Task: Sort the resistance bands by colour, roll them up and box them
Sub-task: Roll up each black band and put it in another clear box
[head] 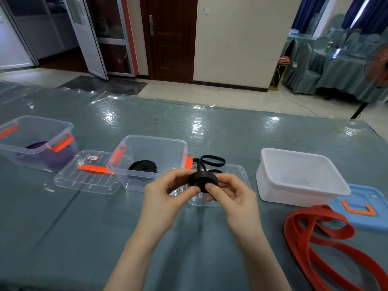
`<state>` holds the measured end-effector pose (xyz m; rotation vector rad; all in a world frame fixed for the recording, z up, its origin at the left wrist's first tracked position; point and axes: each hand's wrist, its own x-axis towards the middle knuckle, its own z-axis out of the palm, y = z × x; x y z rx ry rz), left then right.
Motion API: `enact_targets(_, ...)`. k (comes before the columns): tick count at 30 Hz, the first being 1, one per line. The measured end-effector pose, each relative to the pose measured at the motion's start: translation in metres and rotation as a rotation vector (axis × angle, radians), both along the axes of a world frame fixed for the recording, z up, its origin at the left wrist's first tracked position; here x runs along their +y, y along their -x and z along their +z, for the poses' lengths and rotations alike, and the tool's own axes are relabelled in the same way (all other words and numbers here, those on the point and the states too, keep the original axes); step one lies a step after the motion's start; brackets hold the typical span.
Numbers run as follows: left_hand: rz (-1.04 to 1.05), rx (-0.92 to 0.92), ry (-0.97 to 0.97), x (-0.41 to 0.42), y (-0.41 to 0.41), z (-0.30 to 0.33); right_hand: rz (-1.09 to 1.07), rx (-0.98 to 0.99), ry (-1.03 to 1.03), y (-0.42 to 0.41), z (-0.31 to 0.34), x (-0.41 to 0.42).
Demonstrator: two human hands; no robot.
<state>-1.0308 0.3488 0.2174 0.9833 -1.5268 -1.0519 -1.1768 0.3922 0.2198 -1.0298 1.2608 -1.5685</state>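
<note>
Fingers of my left hand [168, 192] and my right hand [230, 194] pinched the half-rolled black band [202, 180] from both sides, above the table [231, 131]. Its loose end [212, 161] lay on a clear lid [239, 171]. Another black roll [142, 166] sat in the middle box [151, 143]. Red bands [315, 227] lay at my right, near the white box [300, 177].

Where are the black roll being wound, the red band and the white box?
Black roll [202, 180], head view, its outer face.
Red band [315, 234], head view, a crossing strap.
White box [291, 192], head view, front wall.
</note>
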Motion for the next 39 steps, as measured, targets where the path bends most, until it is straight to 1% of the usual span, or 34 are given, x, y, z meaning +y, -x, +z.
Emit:
enact_targets(2,0.023,0.058,-0.036,0.0,0.002,0.0,0.001,-0.032,-0.02,-0.001,0.001,-0.001)
enact_targets(4,0.044,0.03,-0.024,0.0,0.003,0.0,-0.005,0.008,-0.037,0.0,0.002,-0.002)
enact_targets(7,0.048,-0.072,0.055,-0.003,0.001,-0.003,-0.01,0.269,-0.022,0.007,0.001,-0.003)
enact_targets(9,0.056,-0.169,0.156,-0.004,-0.002,-0.003,-0.003,0.428,0.021,0.011,0.002,-0.002)
enact_targets(12,0.048,-0.286,0.312,-0.005,-0.002,-0.002,0.01,0.593,0.075,0.015,0.004,-0.002)
enact_targets(14,0.034,-0.268,0.302,-0.006,-0.001,-0.002,-0.017,0.658,0.088,0.016,0.002,-0.003)
enact_targets(16,0.005,-0.196,0.196,-0.007,-0.001,-0.003,-0.032,0.644,0.082,0.013,-0.002,-0.003)
enact_targets(17,-0.018,-0.142,0.121,-0.007,0.0,-0.002,-0.037,0.604,0.076,0.012,-0.004,-0.003)
enact_targets(18,-0.044,-0.075,0.045,-0.007,0.0,-0.002,-0.036,0.539,0.065,0.01,-0.006,-0.003)
enact_targets(20,-0.072,0.029,-0.061,-0.005,0.002,-0.001,-0.032,0.34,0.029,0.008,-0.008,-0.003)
enact_targets(22,-0.045,0.066,-0.096,-0.004,0.004,-0.002,-0.016,0.163,-0.007,0.008,-0.007,-0.004)
enact_targets(24,-0.014,0.048,-0.088,-0.004,0.003,-0.003,0.021,0.136,-0.039,0.011,-0.007,-0.005)
enact_targets(25,-0.011,0.008,-0.058,-0.004,0.002,-0.004,0.042,0.182,-0.055,0.014,-0.007,-0.005)
enact_targets(26,-0.008,-0.056,-0.006,-0.004,0.0,-0.006,0.056,0.268,-0.065,0.016,-0.008,-0.005)
enact_targets(29,0.02,-0.293,0.239,-0.006,-0.001,-0.009,0.016,0.621,-0.016,0.018,-0.01,-0.006)
enact_targets(30,0.022,-0.342,0.298,-0.007,-0.001,-0.009,-0.007,0.695,0.014,0.017,-0.01,-0.007)
enact_targets(31,0.024,-0.357,0.326,-0.006,0.0,-0.009,-0.023,0.711,0.033,0.016,-0.011,-0.006)
enact_targets(32,0.025,-0.341,0.316,-0.006,0.001,-0.008,-0.031,0.675,0.036,0.015,-0.011,-0.006)
enact_targets(33,0.022,-0.292,0.255,-0.005,0.002,-0.006,-0.028,0.587,0.023,0.014,-0.011,-0.005)
enact_targets(36,-0.013,-0.023,-0.021,-0.004,0.003,0.002,-0.013,0.225,-0.011,0.011,-0.007,-0.004)
enact_targets(37,-0.03,0.02,-0.044,-0.004,0.004,0.002,-0.004,0.119,-0.011,0.009,-0.007,-0.004)
enact_targets(39,-0.05,0.025,-0.032,-0.004,0.004,0.003,0.016,-0.017,-0.006,0.008,-0.007,-0.004)
